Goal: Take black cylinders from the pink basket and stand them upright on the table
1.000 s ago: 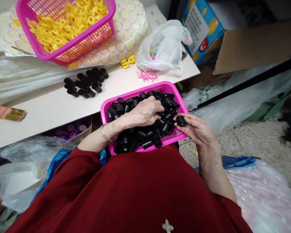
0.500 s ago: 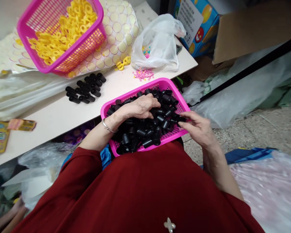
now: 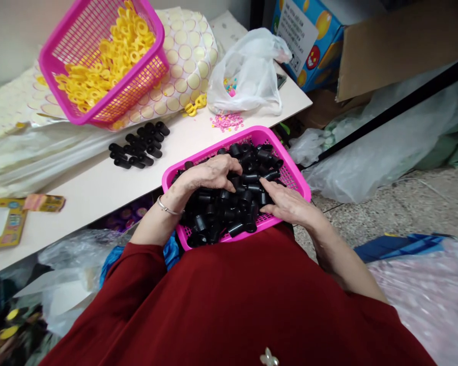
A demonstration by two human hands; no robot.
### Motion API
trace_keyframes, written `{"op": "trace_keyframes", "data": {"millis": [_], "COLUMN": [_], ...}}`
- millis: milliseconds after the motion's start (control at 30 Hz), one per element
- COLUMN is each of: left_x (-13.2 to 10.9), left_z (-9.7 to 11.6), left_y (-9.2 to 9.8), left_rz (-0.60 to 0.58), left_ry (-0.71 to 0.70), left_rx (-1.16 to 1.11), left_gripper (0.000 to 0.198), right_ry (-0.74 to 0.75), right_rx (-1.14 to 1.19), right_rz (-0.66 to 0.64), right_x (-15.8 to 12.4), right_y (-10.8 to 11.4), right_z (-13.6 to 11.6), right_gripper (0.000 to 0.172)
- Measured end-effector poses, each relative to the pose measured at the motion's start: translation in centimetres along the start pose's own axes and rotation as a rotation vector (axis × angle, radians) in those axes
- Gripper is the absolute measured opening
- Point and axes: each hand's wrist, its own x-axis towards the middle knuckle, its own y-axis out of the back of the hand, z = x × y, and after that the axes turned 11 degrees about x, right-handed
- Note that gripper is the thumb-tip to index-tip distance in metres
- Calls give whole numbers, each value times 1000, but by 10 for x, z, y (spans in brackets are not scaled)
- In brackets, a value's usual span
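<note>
A pink plastic basket (image 3: 304,189) rests against my lap, tilted, with many small hollow black plastic cylinders (image 3: 234,213) heaped loosely in it. My left hand (image 3: 216,172), with a silver bangle at the wrist, bends over the pile. Its thumb and forefinger are spread apart above the black pieces; the other fingertips are partly hidden. Inside the basket's right part, my right hand (image 3: 286,201) reaches in with thumb and fingers apart, touching the cylinders. A group of similar black cylinders (image 3: 141,145) lies on the white table (image 3: 95,195) beyond my left arm.
Another pink basket (image 3: 132,89) holds yellow plastic pieces (image 3: 110,61). Beside it are a white plastic bag (image 3: 248,71) and tiny pink bits (image 3: 227,121). A blue carton (image 3: 309,40) stands at back right. Another person's hand (image 3: 0,348) shows at lower left.
My right hand has moved left from the basket's right rim into the pile, and its fingers have spread. My left hand stays over the pile. The view has shifted slightly.
</note>
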Motion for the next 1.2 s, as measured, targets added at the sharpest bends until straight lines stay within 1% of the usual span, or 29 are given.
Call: {"op": "trace_keyframes", "data": {"millis": [33,100,133,167,233,333,400,500,633,700,767,900,933,1000,1100,1200], "left_x": [0,-1,-1,-1,-1,-1,0,0,-2,-3,-4,-4,-3,-2,-2,-3], "left_z": [0,-1,-1,-1,-1,0,1,2,3,3,4,3,3,3,5,5], "left_y": [0,-1,-1,-2,-3,-5,-7,-9,-10,-10,-10,-11,-11,-12,-11,-7], "left_rz": [12,36,45,54,66,77,77,75,77,86,98,99,98,101,96,72], "left_ry": [2,-6,-15,-23,-31,-36,-40,-27,4,9,9,20,18,13,26,28], "left_rx": [-4,-9,-11,-15,-20,-30,-37,-51,-74,-74,-71,-88,-98,-120,-133,-118], "left_gripper": [41,39,39,38,36,34,36,39,38,38,36,32,32,34,38,38], "right_ry": [7,13,12,3,-46,-108,-124,-107,-25,27,77,182,198,210,216,235], "right_rx": [31,58,53,29,-85,-310,-396,-454,-507,-452,-312,185,302,465,587,632], "right_rz": [-5,-37,-54,-57,-15,70,75,80,106,106,148,361,406,457,459,465], "right_x": [3,9,13,17,25,33,36,36,32,28,23,15,13,11,11,12], "right_y": [4,14,18,21,23,18,14,11,13,13,12,6,4,1,-1,-3], "right_z": [2,5,5,3,-3,-16,-23,-27,-19,-11,-3,11,13,15,12,9], "right_gripper": [63,46,38,35,36,34,33,33,29,29,29,38,39,33,23,21]}}
